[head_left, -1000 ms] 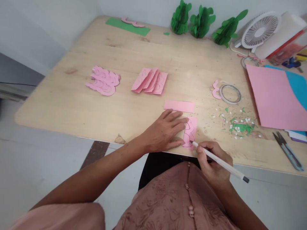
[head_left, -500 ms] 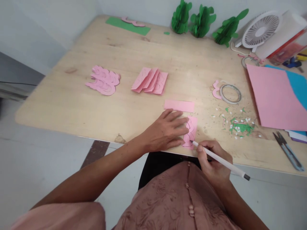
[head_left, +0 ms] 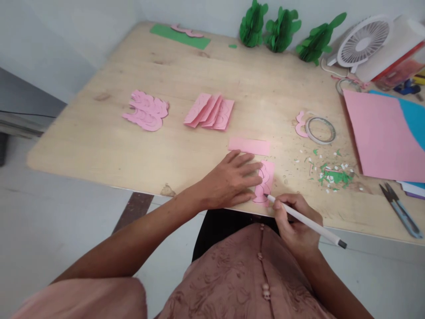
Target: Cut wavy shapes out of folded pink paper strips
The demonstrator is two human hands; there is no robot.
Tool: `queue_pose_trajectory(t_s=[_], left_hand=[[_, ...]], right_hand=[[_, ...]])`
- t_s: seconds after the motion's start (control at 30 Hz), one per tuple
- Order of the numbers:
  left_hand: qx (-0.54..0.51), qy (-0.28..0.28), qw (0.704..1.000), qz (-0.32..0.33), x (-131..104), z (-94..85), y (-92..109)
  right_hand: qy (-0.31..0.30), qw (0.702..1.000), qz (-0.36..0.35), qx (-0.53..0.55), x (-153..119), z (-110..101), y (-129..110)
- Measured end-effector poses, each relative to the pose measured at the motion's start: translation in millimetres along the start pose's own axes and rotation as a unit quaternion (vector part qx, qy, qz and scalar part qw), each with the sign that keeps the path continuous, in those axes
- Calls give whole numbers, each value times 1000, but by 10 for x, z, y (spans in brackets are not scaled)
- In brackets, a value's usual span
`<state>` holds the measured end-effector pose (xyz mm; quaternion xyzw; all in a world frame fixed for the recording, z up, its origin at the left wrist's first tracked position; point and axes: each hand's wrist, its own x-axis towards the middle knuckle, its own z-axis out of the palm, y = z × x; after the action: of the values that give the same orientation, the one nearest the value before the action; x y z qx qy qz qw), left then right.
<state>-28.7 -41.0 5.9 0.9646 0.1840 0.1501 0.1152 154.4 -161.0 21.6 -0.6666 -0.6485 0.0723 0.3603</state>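
Observation:
A small pink paper strip (head_left: 268,170) with a dark wavy outline lies at the table's front edge. My left hand (head_left: 229,180) rests flat with fingers stretched, their tips over the strip's left side. In my right hand (head_left: 297,221) is a white pen (head_left: 314,225), its tip touching the lower part of the outline. Just beyond my left fingers lies a plain pink strip (head_left: 249,145). Farther back are folded pink papers (head_left: 210,111) with drawn curves, and a pile of wavy pink cutouts (head_left: 146,110) to their left.
Green paper scraps (head_left: 335,176), a tape roll (head_left: 320,130) and thread snippers (head_left: 400,210) lie to the right, by large pink paper (head_left: 381,133). Green paper shapes (head_left: 253,24) stand along the wall near a white fan (head_left: 363,42). A green strip (head_left: 181,36) lies at the back left.
The view has shifted slightly. Both hands and the pen stay almost in the same place over the pink strip.

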Motion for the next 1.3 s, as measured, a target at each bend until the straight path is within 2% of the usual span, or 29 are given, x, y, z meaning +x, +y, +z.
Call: queue_pose_trajectory(t_s=[0.17, 0.87, 1.3], left_hand=[[-9, -5, 1000, -7, 2, -31, 21], [-17, -4, 1000, -7, -39, 34, -9], [-21, 13, 1000, -15, -33, 34, 17]], right_hand=[[0, 1000, 0, -8, 17, 2, -15], [-11, 1000, 25, -13, -13, -7, -23], [-6, 1000, 9, -14, 4, -14, -71]])
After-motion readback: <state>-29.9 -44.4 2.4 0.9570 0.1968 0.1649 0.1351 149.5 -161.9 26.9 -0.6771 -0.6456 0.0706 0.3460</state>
